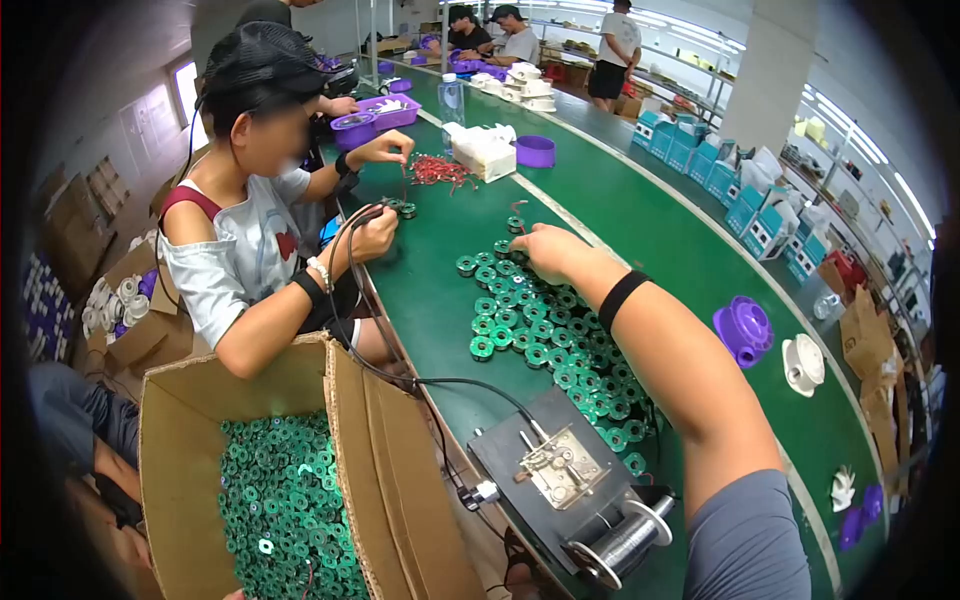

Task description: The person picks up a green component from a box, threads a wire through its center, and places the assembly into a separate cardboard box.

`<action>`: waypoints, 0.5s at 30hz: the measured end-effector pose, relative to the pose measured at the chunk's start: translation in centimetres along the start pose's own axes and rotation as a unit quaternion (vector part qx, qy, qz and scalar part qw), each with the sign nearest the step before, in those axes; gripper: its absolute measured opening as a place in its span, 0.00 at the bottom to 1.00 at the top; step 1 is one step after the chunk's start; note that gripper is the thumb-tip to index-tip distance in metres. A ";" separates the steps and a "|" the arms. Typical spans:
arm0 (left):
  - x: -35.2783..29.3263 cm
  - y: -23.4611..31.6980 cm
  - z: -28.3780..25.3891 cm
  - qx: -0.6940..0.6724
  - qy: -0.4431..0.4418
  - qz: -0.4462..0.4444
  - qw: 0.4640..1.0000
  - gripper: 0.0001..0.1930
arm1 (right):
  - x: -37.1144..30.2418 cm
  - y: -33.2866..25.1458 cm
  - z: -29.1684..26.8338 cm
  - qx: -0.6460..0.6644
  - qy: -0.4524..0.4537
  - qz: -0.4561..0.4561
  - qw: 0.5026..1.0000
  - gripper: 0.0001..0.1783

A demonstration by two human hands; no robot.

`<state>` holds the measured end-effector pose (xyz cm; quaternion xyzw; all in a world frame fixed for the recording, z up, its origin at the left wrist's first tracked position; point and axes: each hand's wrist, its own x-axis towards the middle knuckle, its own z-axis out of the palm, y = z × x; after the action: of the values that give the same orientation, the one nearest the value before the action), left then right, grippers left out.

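Note:
My right hand (548,252) reaches over the bench from the lower right. Its fingers curl together at the far end of a spread of green ring-shaped circuit boards (540,328); what they pinch, if anything, is hidden under them. Just beyond the fingertips lies one such board with a red wire (515,224). No clear part of my left hand shows. Across on the left, a co-worker's hand (374,232) grips a black-handled tool on a cable, close to another green board (405,210). The co-worker's other hand (384,150) is raised above that board, by a thin red wire.
A solder feeder (560,470) with a wire spool (628,540) sits at the near bench edge. Beside it stands a cardboard box (385,480) of green boards. Farther off are red wires (440,172), a white box (484,152), purple parts (744,330) and blue cartons (720,180).

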<state>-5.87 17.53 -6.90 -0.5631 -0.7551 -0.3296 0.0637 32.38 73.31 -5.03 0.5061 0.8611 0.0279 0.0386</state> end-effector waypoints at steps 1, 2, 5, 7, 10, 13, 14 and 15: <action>-0.2 0.0 -0.1 0.004 0.000 -0.004 1.000 0.15 | 0.3 -0.3 0.1 0.017 0.001 0.015 1.000 0.27; -0.3 -0.1 -0.1 -0.003 -0.001 -0.018 1.000 0.15 | 0.4 -0.5 0.2 0.035 0.002 0.031 0.999 0.27; -0.4 -0.1 -0.4 -0.005 -0.002 -0.031 1.000 0.15 | -0.6 -0.3 -0.9 0.058 0.018 0.031 0.998 0.31; -0.3 -0.1 -0.5 -0.006 -0.002 -0.026 1.000 0.15 | -2.8 0.6 -2.8 0.040 0.041 0.027 0.998 0.33; -0.3 -0.1 -0.9 -0.049 0.008 -0.026 0.998 0.15 | -8.7 2.2 -7.7 0.063 0.108 0.026 0.992 0.29; -1.1 -1.0 -1.3 -0.081 -0.009 -0.029 0.996 0.15 | -17.5 2.9 -14.1 0.070 0.169 0.022 0.983 0.25; -1.1 -0.9 -1.5 -0.087 -0.018 -0.024 0.996 0.15 | -20.9 2.0 -16.8 0.085 0.187 0.032 0.978 0.24; -1.3 -1.0 -1.7 -0.096 -0.017 -0.015 0.995 0.15 | -23.9 0.6 -19.3 0.114 0.212 0.041 0.970 0.22</action>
<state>-6.81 15.33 -6.62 -0.5605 -0.7294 -0.3921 -0.0082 42.66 52.50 15.18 0.5249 0.8255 0.0378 -0.2041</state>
